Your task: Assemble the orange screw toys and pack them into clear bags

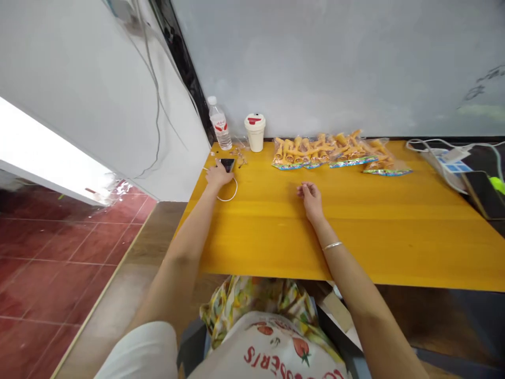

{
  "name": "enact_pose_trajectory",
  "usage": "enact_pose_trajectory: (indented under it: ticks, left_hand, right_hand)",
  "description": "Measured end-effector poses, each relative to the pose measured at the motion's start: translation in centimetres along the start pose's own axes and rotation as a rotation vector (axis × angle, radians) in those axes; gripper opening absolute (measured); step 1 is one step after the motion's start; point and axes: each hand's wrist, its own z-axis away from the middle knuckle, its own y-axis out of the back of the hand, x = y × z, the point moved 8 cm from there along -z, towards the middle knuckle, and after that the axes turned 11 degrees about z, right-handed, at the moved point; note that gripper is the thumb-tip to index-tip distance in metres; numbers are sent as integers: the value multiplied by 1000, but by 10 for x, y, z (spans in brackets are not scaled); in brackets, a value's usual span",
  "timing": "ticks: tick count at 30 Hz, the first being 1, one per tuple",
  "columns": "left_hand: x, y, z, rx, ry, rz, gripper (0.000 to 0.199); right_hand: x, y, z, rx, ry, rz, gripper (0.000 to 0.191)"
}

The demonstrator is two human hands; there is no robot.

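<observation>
Head view | left hand point(219, 176): fingers over black smartphone point(228, 164), grip unclear | white cable point(235, 187) looped just beside hand | right hand point(311, 199): open, empty, on yellow wooden tabletop point(379, 247)

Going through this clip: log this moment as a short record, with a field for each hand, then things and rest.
left hand: at the lower end of a black phone, beside a looped white cable
right hand: resting on a yellow wooden tabletop, holding nothing; silver bangle on the wrist
things: clear bags of orange pieces lie in a row beyond the hands
rest: plastic water bottle and white lidded cup by the wall
</observation>
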Motion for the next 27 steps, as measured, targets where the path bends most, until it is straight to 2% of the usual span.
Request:
enact_pose_trajectory:
  ticks: [2,4,8,10,12,14,16,18,21,23,24,27]
  left_hand:
    - [12,10,18,16,-54,65,103]
    - [26,17,46,58,-146,151,101]
    - [46,10,106,43,-262,400,84]
    - [50,4,124,39,-247,482,75]
    - [51,-3,132,29,-198,525,69]
    - [51,-10,132,18,-176,548,67]
    - [51,-15,129,13,-210,590,68]
    - [50,-21,126,1,-269,662,65]
    - [43,-31,123,-74,-308,797,50]
    - [37,-40,124,-196,-289,933,46]
    - [37,-47,127,-291,-279,1013,49]
    - [42,-72,145,-663,-246,1197,84]
  right_hand:
    - [-1,-23,20,-68,-1,-9,34]
    - [-3,-58,42,-216,-11,-7,39]
    - [-5,-128,73,-447,-126,-118,49]
    - [-6,-152,83,-513,-189,-198,54]
    - [-8,-167,90,-571,-222,-282,58]
    - [-9,-173,95,-619,-237,-348,59]
    - [-7,-172,97,-619,-253,-382,60]
    - [-2,-167,94,-569,-278,-408,60]
    - [6,-158,83,-464,-350,-441,56]
    - [10,-152,72,-416,-398,-435,53]
    - [11,-147,65,-392,-408,-424,51]
    - [11,-129,43,-328,-389,-360,46]
